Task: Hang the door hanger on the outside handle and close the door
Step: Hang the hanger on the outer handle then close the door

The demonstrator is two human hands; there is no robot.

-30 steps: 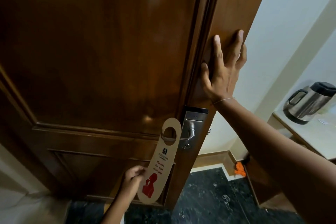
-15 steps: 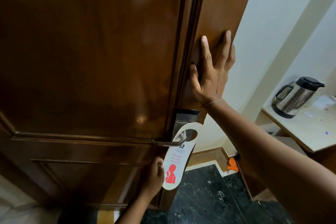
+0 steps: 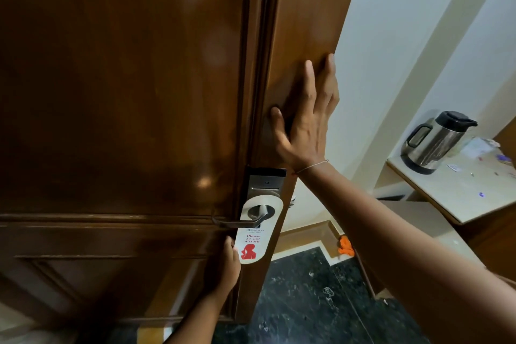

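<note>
A white "Please do not disturb" door hanger (image 3: 252,243) with a red figure hangs with its hole around the base of the silver lever handle (image 3: 238,221) on the dark wooden door (image 3: 120,98). My left hand (image 3: 230,265) pinches the hanger's lower left edge. Fingers spread, my right hand (image 3: 305,123) lies flat against the door's edge face above the metal lock plate (image 3: 265,181). The door stands partly open.
A steel kettle (image 3: 435,142) stands on a pale counter (image 3: 458,193) at the right, with small scraps on it. An orange object (image 3: 345,246) lies on the dark marble floor (image 3: 307,301) by the skirting. White wall runs behind the door's edge.
The hanger slid along the lever from its tip to the base by the lock plate. My left hand followed it right. My right hand stayed flat on the door edge.
</note>
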